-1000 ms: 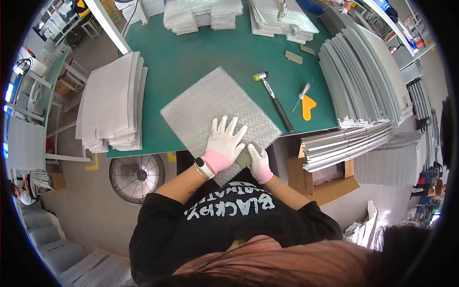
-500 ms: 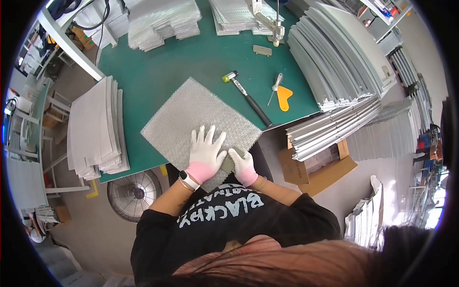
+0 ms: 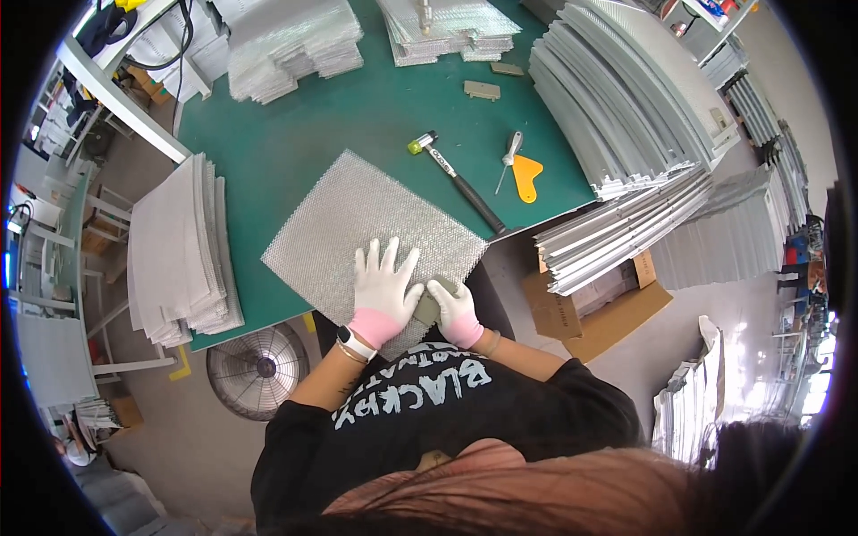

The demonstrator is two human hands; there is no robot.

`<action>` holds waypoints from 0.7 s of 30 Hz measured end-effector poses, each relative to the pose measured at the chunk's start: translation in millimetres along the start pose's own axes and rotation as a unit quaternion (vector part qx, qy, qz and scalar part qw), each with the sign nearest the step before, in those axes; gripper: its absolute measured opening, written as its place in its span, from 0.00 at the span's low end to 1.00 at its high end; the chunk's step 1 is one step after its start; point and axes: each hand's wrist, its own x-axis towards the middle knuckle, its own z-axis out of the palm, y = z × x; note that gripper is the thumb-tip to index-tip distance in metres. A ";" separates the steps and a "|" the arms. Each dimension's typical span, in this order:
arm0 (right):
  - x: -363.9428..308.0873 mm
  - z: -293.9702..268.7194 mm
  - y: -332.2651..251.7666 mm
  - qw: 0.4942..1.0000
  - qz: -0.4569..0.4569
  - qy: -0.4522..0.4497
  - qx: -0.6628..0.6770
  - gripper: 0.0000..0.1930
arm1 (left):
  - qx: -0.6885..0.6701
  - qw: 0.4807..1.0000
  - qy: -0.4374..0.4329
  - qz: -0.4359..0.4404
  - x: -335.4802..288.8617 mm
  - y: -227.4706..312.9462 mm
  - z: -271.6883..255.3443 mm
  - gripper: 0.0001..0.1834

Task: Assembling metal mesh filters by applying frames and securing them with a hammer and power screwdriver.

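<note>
A silvery mesh-like panel (image 3: 357, 219) lies cornerwise over the near edge of the green table, its near corner close to my shirt. My left hand (image 3: 384, 290), in a white glove with a pink cuff, rests flat on the panel with fingers spread. On the panel's near right edge, a grey-green plate (image 3: 426, 311) sits between my hands. My right hand (image 3: 458, 313), gloved alike, grips that plate with the thumb on top; its other fingers are mostly hidden. My left thumb reaches close to the plate.
A mallet (image 3: 456, 183), a screwdriver (image 3: 510, 159) and a yellow scraper (image 3: 527, 179) lie on the green table (image 3: 268, 125). Small tan plates (image 3: 483, 90) lie farther back. Panel stacks (image 3: 179, 250) stand around the edges. A floor fan (image 3: 259, 366) and cardboard box (image 3: 617, 322) are below.
The view has shifted slightly. The hanging tool at the back has moved left and away, showing a second small tan plate. Both hands stay nearly where they were on panel and plate.
</note>
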 end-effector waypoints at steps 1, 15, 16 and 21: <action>1.7 -2.1 2.4 1.000 0.007 -0.002 0.006 0.06 | 0.001 1.000 -0.001 -0.001 0.0 0.1 -0.6 0.32; 27.6 -13.8 -9.9 0.950 0.176 -0.232 -0.113 0.19 | 0.035 0.999 -0.022 0.028 14.9 -18.6 -2.7 0.31; 31.0 -15.2 -7.1 0.923 0.165 -0.311 -0.154 0.23 | 0.035 0.999 -0.020 0.030 22.3 -31.0 -5.0 0.31; 19.2 -36.2 -42.1 0.709 0.042 -0.492 -0.503 0.24 | 0.034 0.992 -0.045 0.110 50.2 -36.9 -24.6 0.34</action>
